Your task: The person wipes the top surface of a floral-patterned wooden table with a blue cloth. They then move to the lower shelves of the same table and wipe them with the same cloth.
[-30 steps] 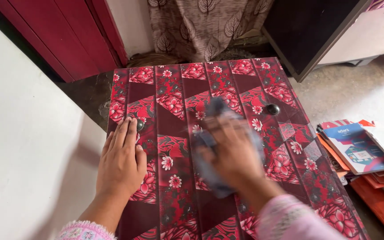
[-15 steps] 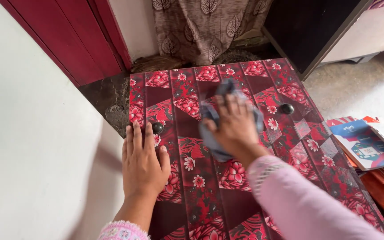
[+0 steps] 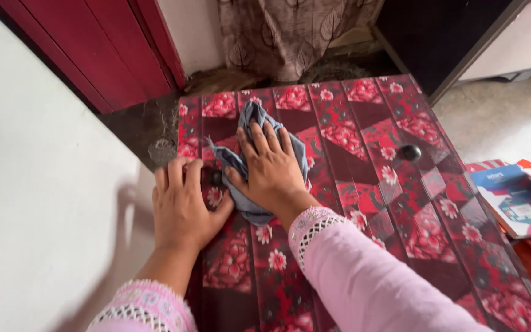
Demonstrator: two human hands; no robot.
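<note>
The right hand (image 3: 271, 172) presses a blue-grey cloth (image 3: 241, 165) flat, not clenched, on the red flowered panel (image 3: 364, 178), the left hand (image 3: 182, 206) lies open beside a seemingly half-hidden black knob (image 3: 216, 178), which could snag the cloth.

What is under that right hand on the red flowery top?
Under the right hand lies a crumpled blue-grey cloth, pressed flat on the red floral surface. The cloth's edges stick out around the fingers; its middle and the pattern beneath are hidden.

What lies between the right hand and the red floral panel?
A blue cloth, pressed flat under the right hand against the panel, as the head view shows.
</note>
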